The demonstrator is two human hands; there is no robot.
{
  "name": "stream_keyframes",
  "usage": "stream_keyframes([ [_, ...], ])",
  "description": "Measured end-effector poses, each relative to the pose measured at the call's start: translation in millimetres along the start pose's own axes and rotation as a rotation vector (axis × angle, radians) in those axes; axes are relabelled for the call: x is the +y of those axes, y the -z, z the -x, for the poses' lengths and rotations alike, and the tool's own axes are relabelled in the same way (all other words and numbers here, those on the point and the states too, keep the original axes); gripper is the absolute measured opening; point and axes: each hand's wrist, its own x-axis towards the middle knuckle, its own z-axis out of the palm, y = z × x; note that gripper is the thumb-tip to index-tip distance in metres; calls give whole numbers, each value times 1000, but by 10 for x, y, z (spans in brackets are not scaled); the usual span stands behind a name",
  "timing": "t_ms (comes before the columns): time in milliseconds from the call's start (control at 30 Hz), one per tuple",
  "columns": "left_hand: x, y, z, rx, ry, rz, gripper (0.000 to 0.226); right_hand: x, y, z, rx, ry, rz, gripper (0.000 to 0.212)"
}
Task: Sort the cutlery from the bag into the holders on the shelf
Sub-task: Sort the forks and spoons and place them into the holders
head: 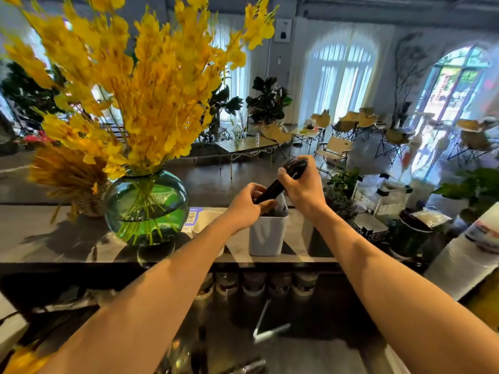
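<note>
Head view: the right hand (pixel 302 188) is gripping, fingers curled round, the upper end of a bundle of black plastic cutlery (pixel 271 189). The left hand (pixel 244 209) is pinching its lower end. The bundle's long axis is running roughly from 2 o'clock down to 8 o'clock. The white rectangular plastic holder (pixel 266 236) on the dark shelf (pixel 40 236) is standing at 6 o'clock, just beneath that lower end, with the left hand nearer it.
</note>
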Motion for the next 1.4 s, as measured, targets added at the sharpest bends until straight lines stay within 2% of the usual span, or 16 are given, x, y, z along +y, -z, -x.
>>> stream_keyframes([
  [100, -17, 29, -139, -15, -10, -33, 28, 26, -78, -170, -10, 41, 30, 28],
  [200, -82, 48, -242, -10, 10, -24, 36, 93, -166, -286, -35, 23, 61, 28],
  [300, -131, 61, -360, 21, 126, 129, 45, 148, -208, -411, -106, 56, 140, 28],
  [400, -177, 68, -483, 118, 248, 301, 39, 187, -238, -544, -196, 51, 139, 28],
  [500, -192, 52, -543, 147, 269, 384, 27, 163, -267, -634, -250, 113, 189, 28],
  [567, -176, 26, -558, 146, 271, 434, 34, 172, -290, -689, -290, 171, 216, 28],
  [700, -153, -4, -564, 131, 231, 427, 48, 212, -338, -733, -261, 207, 192, 25],
  [867, -207, 19, -572, 202, 212, 486, 57, 262, -388, -717, -251, 174, 119, 26],
  [1200, -208, -25, -592, 188, 243, 464, 57, 228, -367, -790, -230, 192, 154, 24],
  [1400, -217, -102, -568, 128, 236, 461, 62, 337, -350, -753, -234, 129, 183, 23],
])
